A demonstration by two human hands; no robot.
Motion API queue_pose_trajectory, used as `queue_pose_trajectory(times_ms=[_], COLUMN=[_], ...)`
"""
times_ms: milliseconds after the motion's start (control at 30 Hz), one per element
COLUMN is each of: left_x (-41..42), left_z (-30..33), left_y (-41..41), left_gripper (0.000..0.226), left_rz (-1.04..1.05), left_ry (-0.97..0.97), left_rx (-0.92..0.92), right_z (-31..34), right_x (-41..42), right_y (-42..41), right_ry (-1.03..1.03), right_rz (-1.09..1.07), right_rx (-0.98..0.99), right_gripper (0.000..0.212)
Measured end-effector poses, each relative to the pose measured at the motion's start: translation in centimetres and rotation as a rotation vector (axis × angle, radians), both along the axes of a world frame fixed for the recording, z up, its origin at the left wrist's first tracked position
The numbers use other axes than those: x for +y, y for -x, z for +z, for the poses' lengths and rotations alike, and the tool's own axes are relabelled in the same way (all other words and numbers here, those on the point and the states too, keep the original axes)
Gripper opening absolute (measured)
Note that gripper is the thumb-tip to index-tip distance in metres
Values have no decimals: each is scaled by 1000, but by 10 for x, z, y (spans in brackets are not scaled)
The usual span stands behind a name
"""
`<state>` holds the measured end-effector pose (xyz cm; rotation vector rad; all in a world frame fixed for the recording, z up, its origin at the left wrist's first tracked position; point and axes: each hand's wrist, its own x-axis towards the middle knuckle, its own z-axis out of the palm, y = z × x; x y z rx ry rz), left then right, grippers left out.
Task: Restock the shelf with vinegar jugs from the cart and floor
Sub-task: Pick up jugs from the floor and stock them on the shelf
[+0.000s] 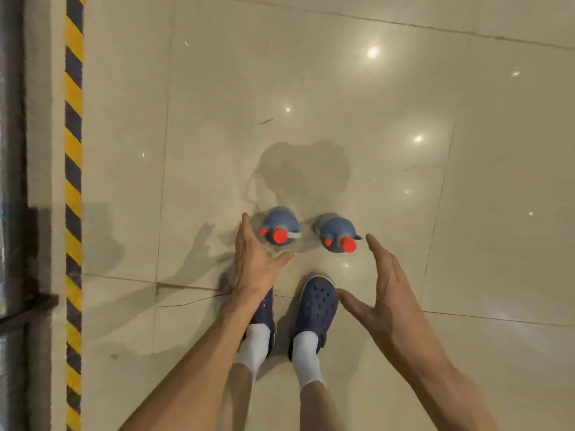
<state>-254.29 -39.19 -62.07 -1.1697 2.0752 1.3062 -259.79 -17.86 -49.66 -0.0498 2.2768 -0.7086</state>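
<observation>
Two blue vinegar jugs, left jug [280, 225] and right jug [335, 232], upright on tiled floor [311, 88], orange-capped, contents unseen. Left hand [253, 262] and right hand [382, 287] spread, empty, near jugs.

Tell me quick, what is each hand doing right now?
Left hand: open, holding nothing, beside the left vinegar jug.
Right hand: open, holding nothing, near the right vinegar jug.

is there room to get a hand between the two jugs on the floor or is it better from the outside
There is a narrow strip of bare tile between the left jug and the right jug. The floor is wide open right of the right jug and beyond both. It is crowded near the shoes, where the left hand and right hand hover open.
</observation>
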Motion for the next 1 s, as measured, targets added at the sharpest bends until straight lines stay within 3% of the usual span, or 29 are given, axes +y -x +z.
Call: queue_pose_trajectory(times_ms=[100, 200, 500, 667, 767, 1000], left_x=[8, 23, 35, 5, -10, -36], left_z=[-60, -87, -112, -102, -85, -76], left_y=[-10, -18, 2, 13, 14, 2], left_gripper=[131, 119, 91, 81, 82, 84], left_rz=[86, 181, 152, 80, 66, 21], left_ry=[-70, -51, 166, 161, 165, 142], left_rx=[57, 143, 205, 217, 195, 183], right_z=[-55, -92, -129, -149, -160, -207], right_x=[4, 8, 6, 5, 2, -26], right_y=[-8, -10, -7, 1, 4, -20], right_ry=[-20, -36, -23, -27, 41, 153], right_rz=[4, -22, -163, -268, -393, -647], right_rx=[-35, -22, -94, -163, -221, -82], right_gripper=[98, 103, 116, 121, 117, 95])
